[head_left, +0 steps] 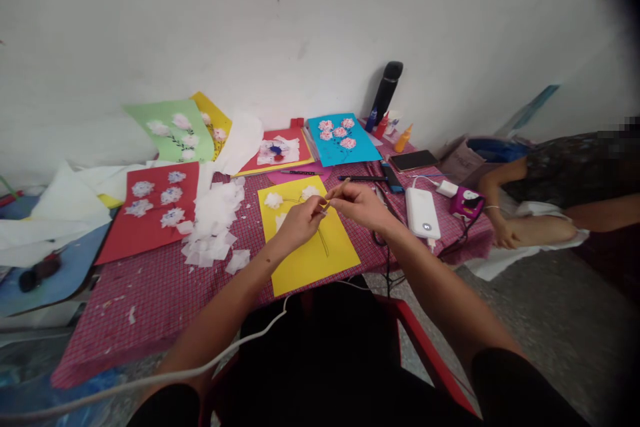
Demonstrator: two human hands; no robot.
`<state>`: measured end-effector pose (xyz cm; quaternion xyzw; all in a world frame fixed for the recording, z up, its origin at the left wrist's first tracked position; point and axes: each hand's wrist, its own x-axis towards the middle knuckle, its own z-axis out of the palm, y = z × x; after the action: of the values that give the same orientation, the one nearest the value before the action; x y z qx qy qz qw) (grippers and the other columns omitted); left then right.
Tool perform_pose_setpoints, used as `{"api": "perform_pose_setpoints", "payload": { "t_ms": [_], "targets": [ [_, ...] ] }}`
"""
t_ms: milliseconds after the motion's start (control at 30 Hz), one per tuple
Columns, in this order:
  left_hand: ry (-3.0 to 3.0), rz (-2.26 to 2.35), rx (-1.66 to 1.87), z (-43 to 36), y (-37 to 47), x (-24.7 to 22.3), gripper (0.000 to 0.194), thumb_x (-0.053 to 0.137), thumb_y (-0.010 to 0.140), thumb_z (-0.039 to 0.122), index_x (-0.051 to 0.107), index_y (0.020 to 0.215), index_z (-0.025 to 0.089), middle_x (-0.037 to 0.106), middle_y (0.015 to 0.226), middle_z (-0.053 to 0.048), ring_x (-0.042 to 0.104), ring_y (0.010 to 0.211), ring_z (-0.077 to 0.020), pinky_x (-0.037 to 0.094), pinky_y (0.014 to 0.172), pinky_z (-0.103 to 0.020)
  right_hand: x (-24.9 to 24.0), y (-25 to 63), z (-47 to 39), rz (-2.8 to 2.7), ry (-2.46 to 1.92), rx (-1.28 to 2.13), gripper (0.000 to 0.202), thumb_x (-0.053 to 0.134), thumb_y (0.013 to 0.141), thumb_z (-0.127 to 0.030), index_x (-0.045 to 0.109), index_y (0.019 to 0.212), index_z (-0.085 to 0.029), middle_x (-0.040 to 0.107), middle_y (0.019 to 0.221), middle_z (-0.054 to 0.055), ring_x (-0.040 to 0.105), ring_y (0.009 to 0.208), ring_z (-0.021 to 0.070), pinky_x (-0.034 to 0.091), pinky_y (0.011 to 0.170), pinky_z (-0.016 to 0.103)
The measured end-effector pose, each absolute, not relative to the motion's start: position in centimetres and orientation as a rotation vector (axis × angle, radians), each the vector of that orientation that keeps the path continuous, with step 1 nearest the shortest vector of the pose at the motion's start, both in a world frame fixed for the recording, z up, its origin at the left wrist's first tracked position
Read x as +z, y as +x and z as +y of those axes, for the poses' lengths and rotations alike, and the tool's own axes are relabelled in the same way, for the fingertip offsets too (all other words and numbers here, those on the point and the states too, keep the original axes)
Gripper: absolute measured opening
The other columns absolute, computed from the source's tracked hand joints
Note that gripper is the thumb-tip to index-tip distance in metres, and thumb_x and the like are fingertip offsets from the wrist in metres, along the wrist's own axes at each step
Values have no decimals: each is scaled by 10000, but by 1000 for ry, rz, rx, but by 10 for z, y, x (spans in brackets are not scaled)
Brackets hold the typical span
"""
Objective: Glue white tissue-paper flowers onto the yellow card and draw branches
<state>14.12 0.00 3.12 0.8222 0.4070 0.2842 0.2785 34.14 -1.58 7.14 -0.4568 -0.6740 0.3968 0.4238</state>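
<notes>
Both my hands meet above a yellow sheet (305,263) that bears white tissue flowers (273,200) and drawn pencil stems. My left hand (301,221) is closed in a pinch on a small white piece of tissue paper (324,211), of which only a bit shows. Right beside it, my right hand (361,205) is closed around a thin brown stick (344,186), whose tip points towards the left fingertips. To the left of the sheet lies a loose heap of white tissue squares (215,213).
Finished flower cards stand or lie around: red (150,230), green (173,127) and blue (345,140). At the right are a white power bank (423,212), a phone (414,160), glue bottles (403,139) and a black flask (388,92). A person's hand (506,233) rests farther right. A white cable (200,371) crosses in front.
</notes>
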Motion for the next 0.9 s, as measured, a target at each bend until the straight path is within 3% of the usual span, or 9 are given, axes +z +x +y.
{"api": "perform_pose_setpoints", "payload": {
  "t_ms": [267, 467, 900],
  "targets": [
    [2226, 1132, 729, 28, 152, 26, 242, 590, 936, 129, 602, 1164, 210, 791, 1047, -62, 746, 977, -242, 535, 838, -349, 72, 333, 10, -1849, -1472, 564, 258, 567, 914, -294, 709, 751, -152, 708, 731, 40, 583, 672, 154, 333, 608, 267],
    [2330, 1234, 617, 45, 161, 30, 158, 636, 897, 141, 658, 1049, 177, 781, 1024, -102, 734, 942, -270, 527, 807, -357, 70, 329, 31, -1983, -1611, 488, 237, 555, 912, -203, 748, 797, -129, 766, 819, 86, 604, 694, 163, 313, 611, 274],
    [2367, 1263, 561, 54, 164, 14, 119, 640, 889, 157, 678, 995, 194, 777, 1004, -87, 726, 944, -258, 528, 823, -341, 49, 332, 34, -2001, -1701, 491, 238, 570, 929, -226, 781, 852, -148, 785, 838, 86, 626, 693, 171, 311, 594, 272]
  ]
}}
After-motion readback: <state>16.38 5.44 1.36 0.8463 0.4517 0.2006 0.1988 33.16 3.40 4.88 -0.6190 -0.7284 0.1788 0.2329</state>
